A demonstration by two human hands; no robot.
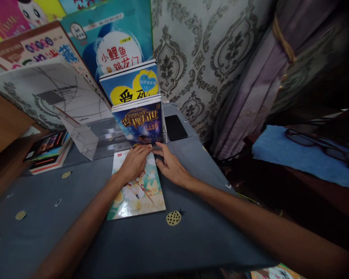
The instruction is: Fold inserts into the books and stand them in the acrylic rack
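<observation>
A light-coloured picture book lies flat on the grey cloth, its far end close to the upright books. My left hand rests over the upper part of its cover, fingers stretched forward. At the book's upper right corner is my right hand, fingers extended and slightly apart, fingertips near the left hand's. Just beyond both hands stands a dark blue book with gold lettering, in a clear stand. Behind it rise a blue and yellow book and a large teal book.
A black phone lies right of the stand. Left are a clear acrylic holder and a small pile of books. Glasses rest on a blue cloth at right. The bed-like surface has its edge on the right.
</observation>
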